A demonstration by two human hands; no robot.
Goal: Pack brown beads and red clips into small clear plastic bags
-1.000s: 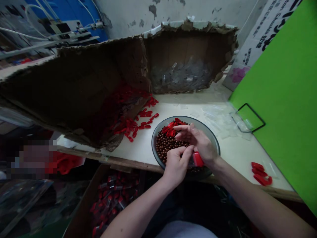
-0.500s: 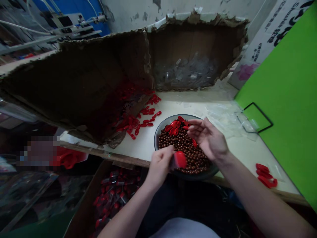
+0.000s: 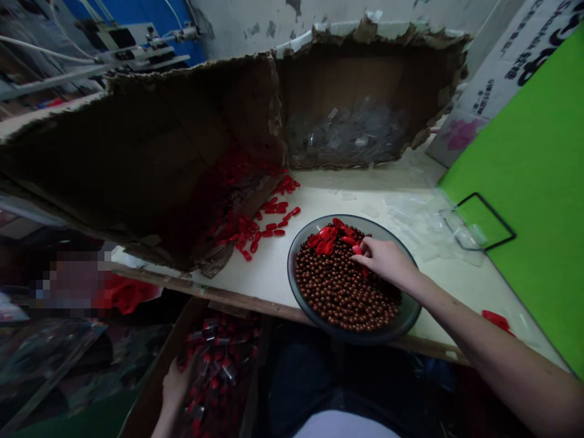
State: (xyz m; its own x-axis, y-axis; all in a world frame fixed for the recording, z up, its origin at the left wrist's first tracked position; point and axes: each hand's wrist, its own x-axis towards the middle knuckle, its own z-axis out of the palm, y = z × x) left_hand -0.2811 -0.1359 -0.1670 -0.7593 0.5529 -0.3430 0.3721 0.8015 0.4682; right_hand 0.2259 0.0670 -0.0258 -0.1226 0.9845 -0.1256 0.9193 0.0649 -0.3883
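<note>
My right hand [image 3: 381,258] is over the far right part of a grey bowl [image 3: 413,316], pinching a small red plastic piece [image 3: 358,250] between thumb and fingers. Brown glossy beads [image 3: 337,286] fill the bowl. Several red plastic pieces [image 3: 326,234] lie on the beads at the far side, beside my fingertips. Down at the lower left, my left hand [image 3: 176,386] reaches into a cardboard box [image 3: 150,371] below the table edge. Red-and-clear plastic pieces [image 3: 219,359] fill that box next to my left hand. Its fingers are dim and smeared, so their grip is unclear.
A torn cardboard box [image 3: 137,152] on the table [image 3: 269,274] spills red pieces [image 3: 246,234]. Clear plastic parts [image 3: 356,131] fill its right compartment; more clear pieces [image 3: 410,210] lie loose. A green panel [image 3: 533,164] with a black wire handle [image 3: 511,228] borders the right.
My left hand has moved from above the bowl, where it held a red-topped piece, down left into the box. My right hand has lowered to the beads and closed on a red piece.
</note>
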